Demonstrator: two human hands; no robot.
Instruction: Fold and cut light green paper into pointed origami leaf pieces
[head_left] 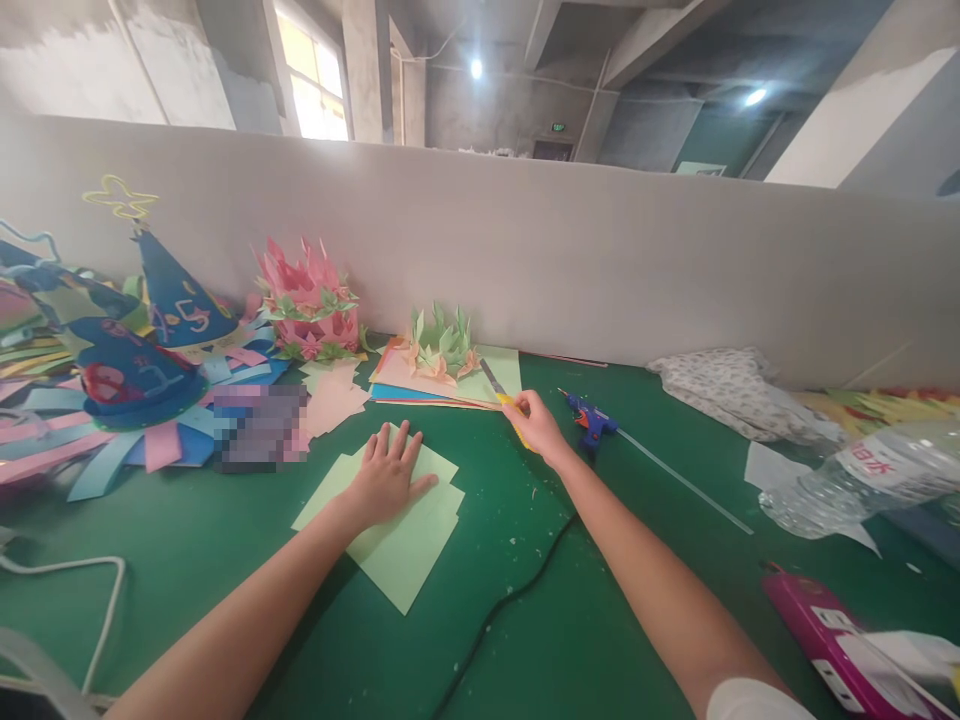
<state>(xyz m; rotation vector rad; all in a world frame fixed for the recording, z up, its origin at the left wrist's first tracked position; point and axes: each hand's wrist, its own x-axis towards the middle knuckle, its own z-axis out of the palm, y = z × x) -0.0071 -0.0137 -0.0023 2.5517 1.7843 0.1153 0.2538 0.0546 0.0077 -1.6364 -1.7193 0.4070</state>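
Left hand (388, 478) on green paper (405, 545), right hand (534, 424) gripping scissors (501, 393)

Window glare, wide-angle edge distortion

Left hand (386, 480): palm down and flat, fingers spread and pointing away from the body, thumb out to the right; bare forearm enters from the lower left. Right hand (536, 425): reached farther forward, fingers curled closed in a grip, wrist straight; bare forearm enters from the lower right.
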